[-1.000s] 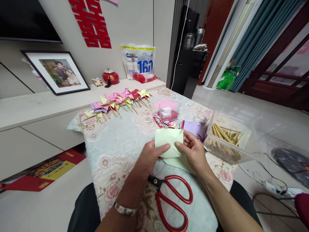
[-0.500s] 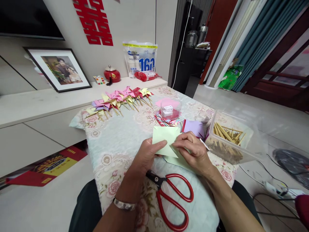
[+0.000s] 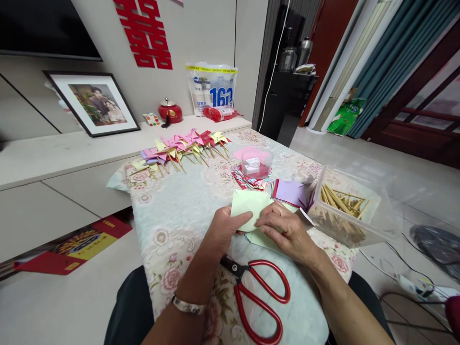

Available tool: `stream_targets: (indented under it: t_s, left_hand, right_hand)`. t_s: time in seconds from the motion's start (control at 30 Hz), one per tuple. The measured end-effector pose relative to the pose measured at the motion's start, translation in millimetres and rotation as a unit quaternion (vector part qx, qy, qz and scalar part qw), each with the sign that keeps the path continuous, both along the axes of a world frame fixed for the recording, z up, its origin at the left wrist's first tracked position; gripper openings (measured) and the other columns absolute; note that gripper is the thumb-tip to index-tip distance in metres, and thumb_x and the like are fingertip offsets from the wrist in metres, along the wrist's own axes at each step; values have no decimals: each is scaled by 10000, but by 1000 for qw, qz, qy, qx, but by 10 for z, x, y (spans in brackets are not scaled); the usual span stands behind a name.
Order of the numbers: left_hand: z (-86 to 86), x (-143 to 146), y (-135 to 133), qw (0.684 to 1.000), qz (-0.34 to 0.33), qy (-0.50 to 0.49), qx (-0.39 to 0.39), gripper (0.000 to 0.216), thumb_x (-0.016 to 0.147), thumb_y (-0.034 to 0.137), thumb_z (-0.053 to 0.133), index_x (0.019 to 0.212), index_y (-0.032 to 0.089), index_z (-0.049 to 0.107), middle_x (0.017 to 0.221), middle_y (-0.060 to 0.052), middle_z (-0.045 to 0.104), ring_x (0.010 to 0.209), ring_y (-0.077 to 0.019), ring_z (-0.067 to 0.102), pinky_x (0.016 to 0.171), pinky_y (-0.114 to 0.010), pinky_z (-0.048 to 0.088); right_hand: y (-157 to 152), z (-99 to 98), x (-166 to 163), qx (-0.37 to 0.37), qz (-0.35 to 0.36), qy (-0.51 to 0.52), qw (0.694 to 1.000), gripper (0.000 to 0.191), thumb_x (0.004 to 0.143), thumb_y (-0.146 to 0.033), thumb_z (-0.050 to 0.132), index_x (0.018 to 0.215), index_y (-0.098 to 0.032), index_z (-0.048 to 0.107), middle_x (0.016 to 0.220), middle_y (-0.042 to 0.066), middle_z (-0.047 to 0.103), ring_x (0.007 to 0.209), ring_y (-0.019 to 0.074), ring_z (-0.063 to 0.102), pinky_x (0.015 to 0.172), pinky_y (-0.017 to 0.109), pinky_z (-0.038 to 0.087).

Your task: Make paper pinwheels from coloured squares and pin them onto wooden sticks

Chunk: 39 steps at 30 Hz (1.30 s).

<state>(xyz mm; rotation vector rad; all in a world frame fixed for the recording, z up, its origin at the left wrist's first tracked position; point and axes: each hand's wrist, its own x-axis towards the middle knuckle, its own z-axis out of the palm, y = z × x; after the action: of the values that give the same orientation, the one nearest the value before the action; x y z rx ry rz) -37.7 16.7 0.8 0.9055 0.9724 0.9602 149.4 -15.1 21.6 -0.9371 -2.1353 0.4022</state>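
Between both hands, just above the table, is a pale green paper square (image 3: pixel 248 202). My left hand (image 3: pixel 226 229) holds its left side, thumb pressed on top. At the lower right corner, the fingers of my right hand (image 3: pixel 282 224) are pinched on the paper, and that corner curls up between them. More pale green paper (image 3: pixel 264 239) lies under my right hand. Red-handled scissors (image 3: pixel 264 304) rest on the tablecloth in front of me, their blades partly hidden by my left wrist. A stack of purple paper squares (image 3: pixel 290 192) with cut slits lies beyond my right hand.
Finished paper pinwheels (image 3: pixel 187 143) on sticks lie at the far left of the table. A round clear tub (image 3: pixel 266 170) sits on patterned paper pieces (image 3: pixel 244 181). At the right edge stands a plastic box (image 3: pixel 338 235) of wooden sticks (image 3: pixel 339 201).
The lower right corner of the green paper, flat before, now bends up under my right fingers. My left hand keeps its hold. The whole view has shifted slightly.
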Motion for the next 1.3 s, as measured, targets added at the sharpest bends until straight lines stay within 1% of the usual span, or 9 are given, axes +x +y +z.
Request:
stream_targets:
  t_s: [0.2,0.3,0.4,0.5,0.67,0.83,1.03,1.13,1.3]
  left_hand:
    - [37,42,-11,1000,1,14,0,283,582,264,805,810,113,731,685,-25,704,563,-142,585,547,-253,448]
    - [88,73,-21,999,11,46,0,222,567,239,775,745,116,724,597,2,661,502,-120,537,491,-232,410]
    - [147,96,-41,998,5,59,-3,178,568,236,746,700,121,713,547,17,624,473,-105,501,462,-217,373]
    - [178,105,-56,998,-3,55,-4,182,569,246,731,697,120,708,548,19,614,477,-101,496,467,-214,378]
    - [157,111,-48,998,-5,61,8,178,578,259,708,685,118,688,554,21,605,474,-90,473,458,-205,365]
    - [136,115,-55,998,-14,56,11,150,598,260,698,647,124,658,537,27,581,470,-86,459,456,-202,355]
    - [56,104,-41,998,-40,35,13,207,637,268,705,769,109,693,616,-8,650,529,-123,536,515,-228,414]
    - [28,99,-28,998,-52,31,19,212,652,268,700,793,109,698,648,-13,662,552,-130,552,537,-235,423]
    - [69,98,-42,997,-55,44,19,209,640,262,685,777,105,701,637,-7,646,553,-129,543,540,-237,408]
  right_hand:
    - [-17,17,-38,-60,-24,5,998,117,953,-217,568,884,-211,663,845,46,636,836,201,594,743,342,470]
    - [-20,12,-59,-91,-58,18,994,133,942,-225,584,823,-206,640,792,27,633,770,183,585,701,315,451]
    - [-18,-9,-69,-112,-94,29,989,142,920,-259,622,790,-201,622,759,13,619,708,166,568,650,290,427]
    - [-19,-24,-74,-129,-113,34,985,167,908,-273,632,762,-196,609,729,0,602,672,152,552,622,274,403]
    - [-30,-10,-83,-153,-129,38,979,156,904,-218,587,751,-192,588,731,-8,595,677,144,544,634,263,392]
    - [-31,-3,-90,-159,-140,27,977,149,893,-197,565,746,-187,585,720,-12,592,666,138,535,626,256,375]
    - [-23,-17,-102,-163,-157,17,974,157,868,-180,559,713,-187,579,681,-22,574,629,130,520,596,250,352]
    - [-23,-17,-106,-161,-159,16,974,163,861,-173,558,699,-188,568,672,-26,568,622,127,514,592,249,348]
    - [-25,-17,-99,-157,-164,16,974,163,851,-170,557,689,-188,559,665,-27,560,615,126,509,590,249,343]
